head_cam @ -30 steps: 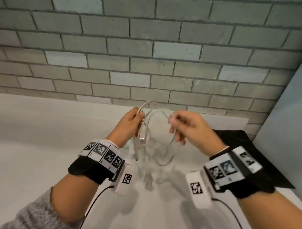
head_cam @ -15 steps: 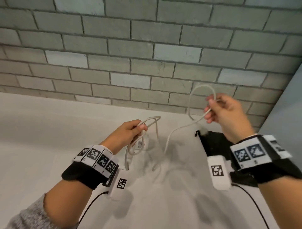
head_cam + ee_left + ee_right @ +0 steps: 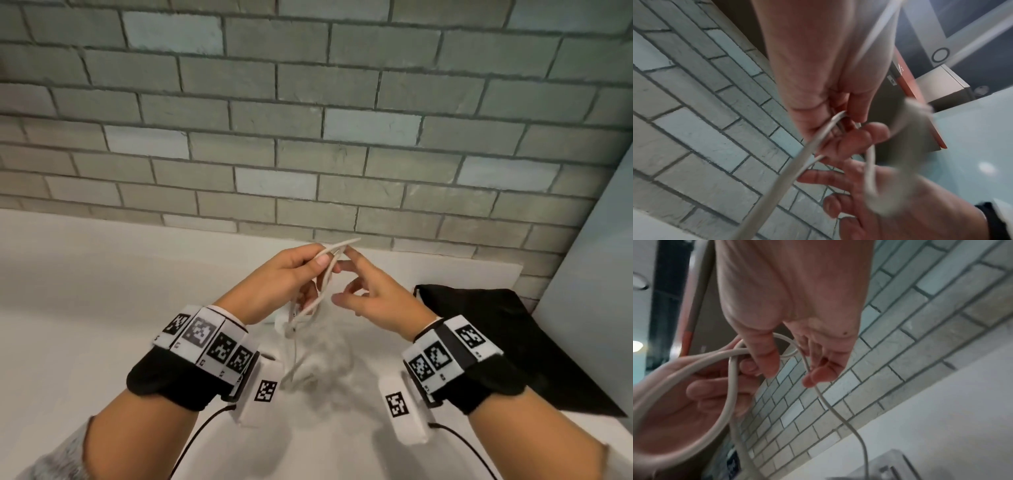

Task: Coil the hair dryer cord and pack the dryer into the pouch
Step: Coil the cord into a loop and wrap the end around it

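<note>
My left hand (image 3: 291, 274) pinches a bundle of loops of the white dryer cord (image 3: 328, 274) between thumb and fingers, held up over the counter. In the left wrist view the cord (image 3: 789, 170) runs out of that grip. My right hand (image 3: 370, 298) is right beside it, fingers spread and relaxed, the index tip touching the loops. In the right wrist view a strand of the cord (image 3: 731, 386) curves behind the thumb and past one fingertip. The cord's tail hangs down to the counter. The black pouch (image 3: 496, 329) lies flat at the right. The dryer body is hidden under my hands.
The white counter (image 3: 102, 308) spreads to the left and front. A grey brick wall (image 3: 308, 137) stands close behind. A pale blue panel (image 3: 599, 274) closes the right side, just past the pouch.
My right hand, which had drawn a length of cord out to the upper right, has come back to my left hand and laid it on the loops. Its fingers have loosened.
</note>
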{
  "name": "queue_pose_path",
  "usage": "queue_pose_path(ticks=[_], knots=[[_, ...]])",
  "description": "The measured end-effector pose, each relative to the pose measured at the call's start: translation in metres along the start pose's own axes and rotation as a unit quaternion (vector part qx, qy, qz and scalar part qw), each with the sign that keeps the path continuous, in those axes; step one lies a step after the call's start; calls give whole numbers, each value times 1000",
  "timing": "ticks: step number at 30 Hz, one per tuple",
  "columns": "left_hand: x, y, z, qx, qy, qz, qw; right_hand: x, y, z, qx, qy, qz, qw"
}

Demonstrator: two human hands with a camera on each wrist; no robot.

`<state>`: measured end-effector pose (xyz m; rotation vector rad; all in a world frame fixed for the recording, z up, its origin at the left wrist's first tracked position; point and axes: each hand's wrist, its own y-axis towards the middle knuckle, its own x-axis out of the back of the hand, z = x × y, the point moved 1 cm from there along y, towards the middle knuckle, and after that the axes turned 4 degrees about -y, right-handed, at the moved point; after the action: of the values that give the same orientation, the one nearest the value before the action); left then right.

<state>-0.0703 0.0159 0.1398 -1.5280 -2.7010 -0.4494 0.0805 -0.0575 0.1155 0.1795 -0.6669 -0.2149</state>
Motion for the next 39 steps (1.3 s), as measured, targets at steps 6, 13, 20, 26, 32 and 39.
queue_pose_path(ticks=[6,13,20,26,32,39], knots=[[18,4,5,20,-75,-155,985,15,-2,1,26,129,-41,991],[43,7,-4,9,-198,-259,945,27,-36,-24,-110,-142,331,926],[55,6,-16,-43,-237,-284,928,43,-33,-69,-209,-295,-68,930],[41,5,-31,-63,-234,-220,945,-35,-43,-91,-212,-333,176,902],[39,1,-44,-80,-231,-185,952,-53,-45,-111,-275,-378,232,853],[45,-4,-53,-62,-284,-171,941,1,-19,-122,-360,-199,-109,905]])
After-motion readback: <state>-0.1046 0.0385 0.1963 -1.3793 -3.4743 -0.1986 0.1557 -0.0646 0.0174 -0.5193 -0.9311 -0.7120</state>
